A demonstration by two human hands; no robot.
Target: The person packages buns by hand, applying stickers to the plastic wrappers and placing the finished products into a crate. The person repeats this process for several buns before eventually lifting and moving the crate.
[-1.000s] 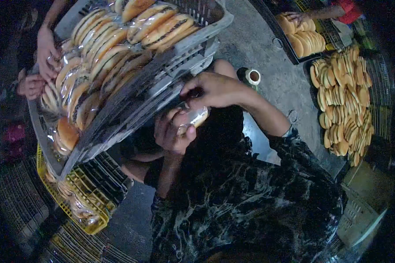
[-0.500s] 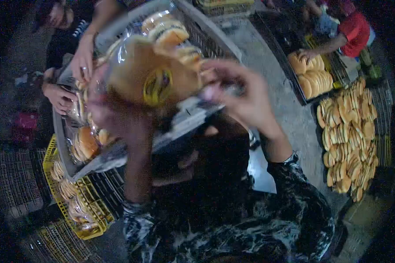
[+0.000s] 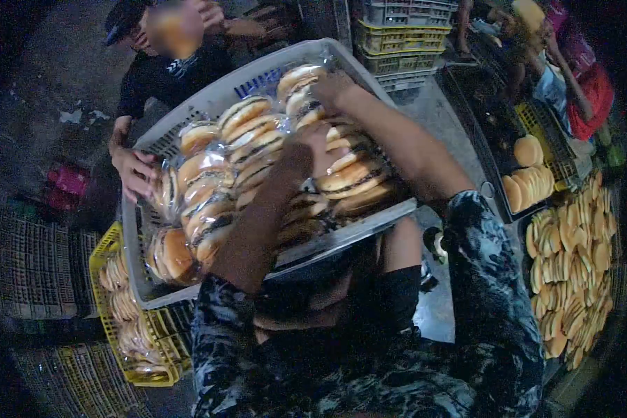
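Observation:
A grey plastic crate [image 3: 146,301] in front of me holds rows of sliced buns with dark filling, packed in clear plastic bags. My left hand [image 3: 309,148] reaches in over the middle of the crate, right at the bagged buns [image 3: 355,180] on the right side. Farther back, my right hand [image 3: 336,94] lies over the end of the bagged buns [image 3: 303,78] near the far right corner. Both hands' fingers are dark and blurred against the bags; I cannot tell how they grip. Another person's hand [image 3: 136,171] rests at the crate's left edge beside a bag.
A person in a dark shirt [image 3: 167,83] is across the crate. At lower left stands a yellow crate [image 3: 108,247] of bagged buns. Stacked crates [image 3: 404,42] rise behind. On the right are a dark tray [image 3: 498,188], many loose buns [image 3: 571,265] and a person in red [image 3: 592,101].
The bagged bun with a yellow label, raised between my hands, is no longer held up; my hands are down among the bags. The other person's one hand has left the crate and is raised.

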